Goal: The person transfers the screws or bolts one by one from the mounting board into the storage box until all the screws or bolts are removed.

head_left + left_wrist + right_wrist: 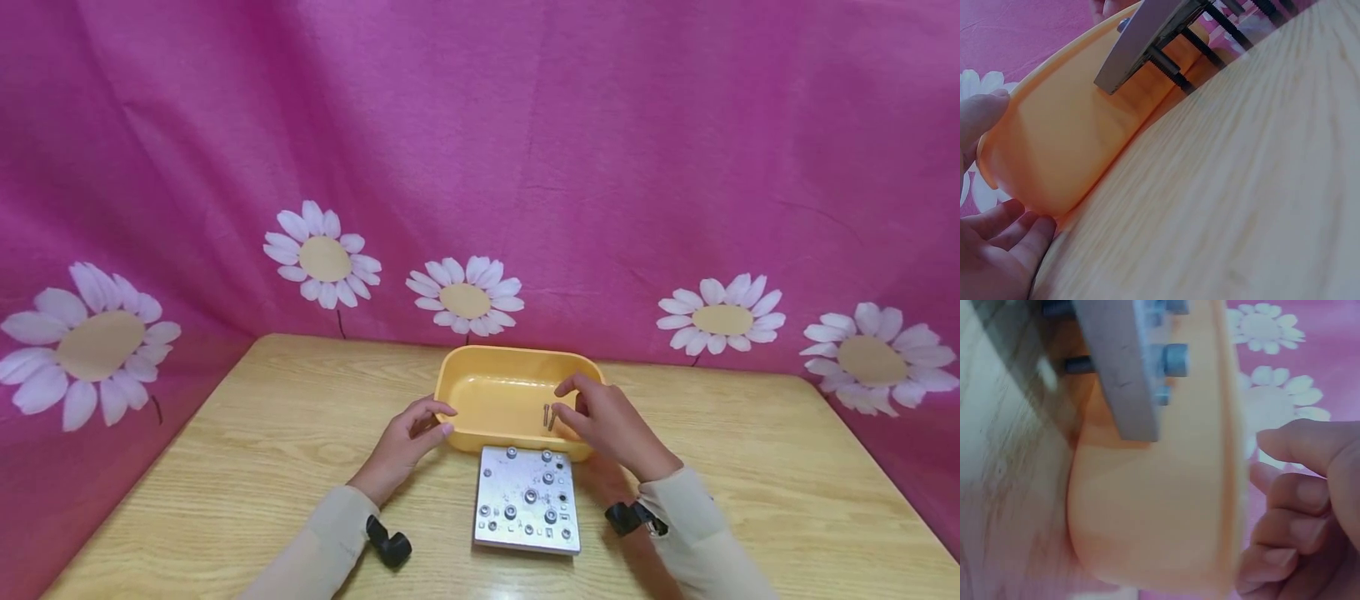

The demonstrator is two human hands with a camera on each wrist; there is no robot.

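A yellow plastic tub (480,440) stands on the table. My left hand (405,446) holds its left end; in the left wrist view the thumb is at the rim and the fingers (1032,240) lie against the lower wall. My right hand (611,421) hovers over the tub's right side, thumb and index finger apart, the other fingers (1291,531) loosely curled. Two small screws (546,414) lie in the tub near the right thumb tip. Directly in front is a metal plate (517,533) with several socket-head bolts (531,496), whose threaded ends (1200,49) stick out underneath.
The wooden table (247,450) reaches to a pink curtain (570,167) printed with white flowers, which closes off the back and sides. A black strap (388,543) hangs at the left wrist and another black strap (630,518) at the right.
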